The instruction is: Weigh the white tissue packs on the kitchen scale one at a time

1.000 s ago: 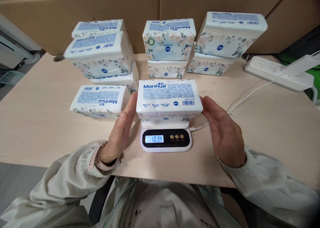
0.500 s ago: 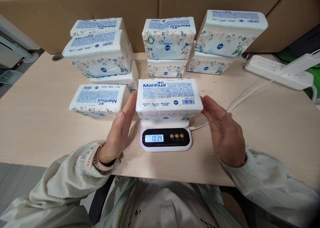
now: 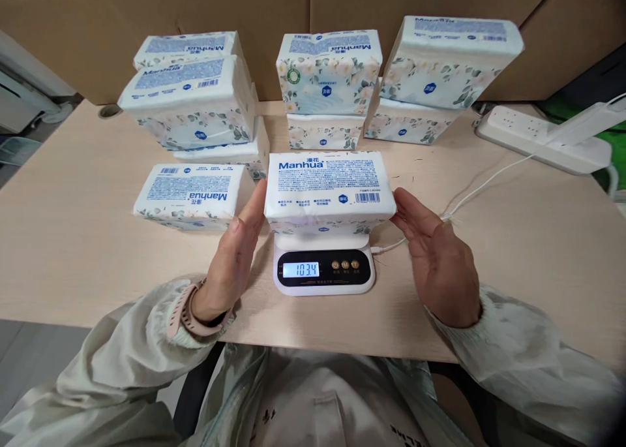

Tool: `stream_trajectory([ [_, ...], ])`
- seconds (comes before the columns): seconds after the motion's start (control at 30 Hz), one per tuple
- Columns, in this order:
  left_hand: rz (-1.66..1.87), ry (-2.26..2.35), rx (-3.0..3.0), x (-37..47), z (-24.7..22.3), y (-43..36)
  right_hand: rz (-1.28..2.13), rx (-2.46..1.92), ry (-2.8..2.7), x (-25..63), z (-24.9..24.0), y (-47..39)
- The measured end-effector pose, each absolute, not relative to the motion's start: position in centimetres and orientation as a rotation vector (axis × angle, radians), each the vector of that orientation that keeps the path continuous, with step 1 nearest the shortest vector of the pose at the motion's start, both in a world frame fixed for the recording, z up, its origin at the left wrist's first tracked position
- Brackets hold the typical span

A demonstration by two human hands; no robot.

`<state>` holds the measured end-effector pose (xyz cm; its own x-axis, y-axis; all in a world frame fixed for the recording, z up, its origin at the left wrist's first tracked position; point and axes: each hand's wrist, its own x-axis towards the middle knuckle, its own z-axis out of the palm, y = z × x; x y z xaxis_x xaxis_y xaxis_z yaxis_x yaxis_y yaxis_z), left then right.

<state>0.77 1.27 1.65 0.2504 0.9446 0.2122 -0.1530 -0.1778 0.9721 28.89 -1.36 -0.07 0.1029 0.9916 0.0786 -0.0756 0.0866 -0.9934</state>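
Observation:
A white pack of tissues printed "Manhua" lies flat on a small white kitchen scale in front of me. The lit display reads 103.4. My left hand is upright at the pack's left end, fingers stretched out and palm facing inward. At the opposite end, my right hand has its fingers extended, tips at or very near the wrapper; I cannot tell whether they touch. The pack hides the scale's platform.
Left of the scale lies another tissue pack. Stacked packs stand behind: at left, in the middle and at right. A white cable runs toward a power strip. Cardboard backs the table.
The view has shifted very slightly. My hands and the pack keep their positions, and the display still reads 103.4.

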Motion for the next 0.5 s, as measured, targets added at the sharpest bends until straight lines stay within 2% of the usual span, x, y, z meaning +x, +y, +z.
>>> stream_trajectory([
  [0.5,1.191,0.790,1.379,1.13,1.83,1.12,1.095,-1.114,-1.148,28.96,-0.34,-1.42],
])
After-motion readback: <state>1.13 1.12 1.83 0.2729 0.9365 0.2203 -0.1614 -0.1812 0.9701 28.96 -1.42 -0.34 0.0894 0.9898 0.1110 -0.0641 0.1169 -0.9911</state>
